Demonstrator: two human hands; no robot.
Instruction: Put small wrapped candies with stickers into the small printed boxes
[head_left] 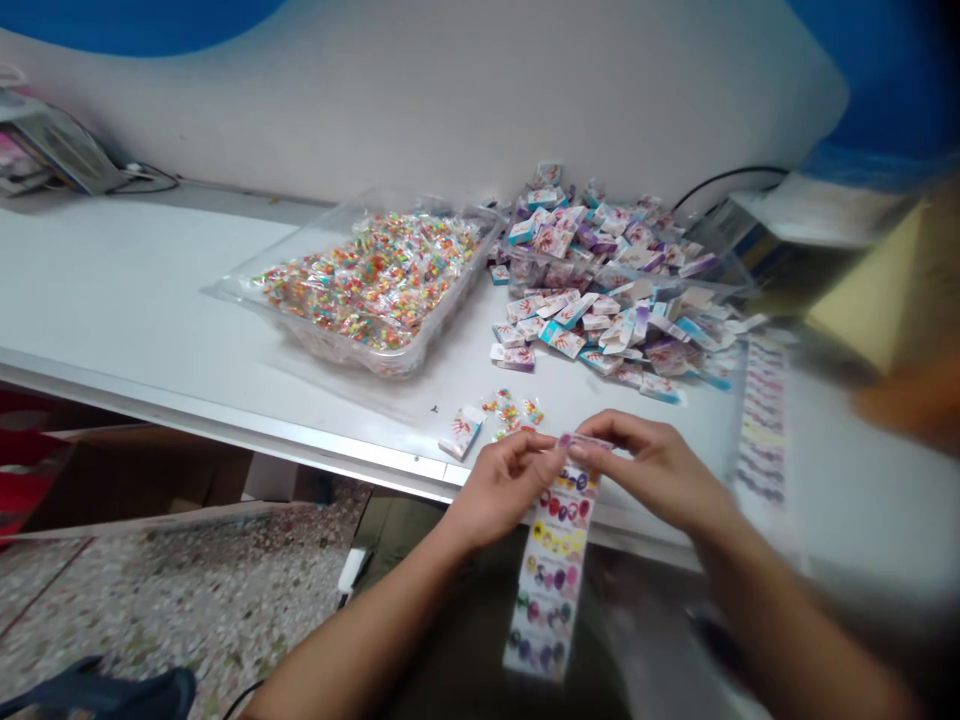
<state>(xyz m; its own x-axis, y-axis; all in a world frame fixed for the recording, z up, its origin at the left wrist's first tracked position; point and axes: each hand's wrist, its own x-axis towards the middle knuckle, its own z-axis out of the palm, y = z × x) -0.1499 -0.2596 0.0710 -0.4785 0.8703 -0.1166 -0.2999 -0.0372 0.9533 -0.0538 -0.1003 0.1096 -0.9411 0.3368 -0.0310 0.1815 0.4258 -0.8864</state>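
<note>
A long printed strip [551, 570] with rows of coloured oval pictures hangs down over my lap. My left hand [506, 480] pinches its top end from the left, and my right hand [652, 465] pinches the same end from the right, where the strip looks folded or creased. Just beyond my fingers on the table lie several small clear packets of coloured candy-like pieces [504, 408]. Beside them, close to the front edge, rests a small printed box [462, 432]. More such strips [763, 420] lie to the right of my right hand.
A clear plastic tray [409, 358] full of candy-like packets stands on the white table [135, 290]. Right of it, small boxes [562, 338] spill in front of a heaped clear bin [720, 280]. At far right is a blurred orange shape [915, 390]. A cardboard box [142, 480] sits below the table.
</note>
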